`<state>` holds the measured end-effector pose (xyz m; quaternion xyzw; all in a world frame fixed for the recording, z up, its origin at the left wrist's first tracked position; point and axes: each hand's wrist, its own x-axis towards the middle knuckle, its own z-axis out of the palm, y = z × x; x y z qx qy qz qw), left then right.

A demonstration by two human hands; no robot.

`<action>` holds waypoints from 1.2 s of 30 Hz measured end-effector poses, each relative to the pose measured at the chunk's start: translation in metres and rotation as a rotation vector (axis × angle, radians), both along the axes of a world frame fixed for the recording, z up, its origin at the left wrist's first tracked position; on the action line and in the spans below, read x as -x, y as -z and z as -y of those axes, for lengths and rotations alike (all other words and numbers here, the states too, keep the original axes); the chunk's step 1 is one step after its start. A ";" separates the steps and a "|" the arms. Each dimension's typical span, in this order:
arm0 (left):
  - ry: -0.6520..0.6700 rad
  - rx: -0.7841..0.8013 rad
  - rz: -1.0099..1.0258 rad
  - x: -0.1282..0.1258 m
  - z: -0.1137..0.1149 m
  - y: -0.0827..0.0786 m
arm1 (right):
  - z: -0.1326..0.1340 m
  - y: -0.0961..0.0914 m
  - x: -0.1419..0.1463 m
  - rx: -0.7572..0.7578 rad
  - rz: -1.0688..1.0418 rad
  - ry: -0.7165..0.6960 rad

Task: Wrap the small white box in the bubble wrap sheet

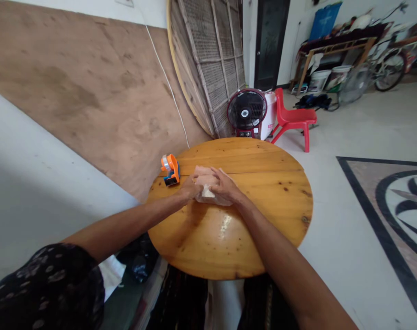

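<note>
A small package in pinkish, translucent wrap, perhaps bubble wrap (205,171), lies on the round wooden table (263,169). My left hand (191,187) grips its left side, with the thumb over the near edge. From the right, my right hand (225,185) holds it, fingers over the top and thumb near a whitish patch in front. Loose wrap spreads out at the near right edge. What is inside the wrap is hidden. Left of the package stands an orange and blue tape dispenser (173,170), a short way from my left hand.
A wall borders the table's left. Beyond the far edge are a fan (247,110) and a red plastic chair (292,114). A large round wooden board and a woven panel (220,59) lean behind. A bicycle (390,68) stands far right.
</note>
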<state>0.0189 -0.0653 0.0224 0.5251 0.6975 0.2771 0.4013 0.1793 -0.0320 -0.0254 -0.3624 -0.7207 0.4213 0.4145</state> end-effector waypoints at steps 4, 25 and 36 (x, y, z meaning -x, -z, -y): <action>-0.085 -0.007 -0.002 -0.006 0.002 -0.011 | -0.003 0.004 0.000 -0.013 -0.007 -0.004; -0.022 -0.064 0.105 -0.015 0.015 -0.020 | 0.000 0.003 0.002 0.008 -0.015 0.019; 0.145 0.026 0.145 -0.007 0.007 -0.026 | 0.000 -0.001 0.000 0.041 0.025 -0.010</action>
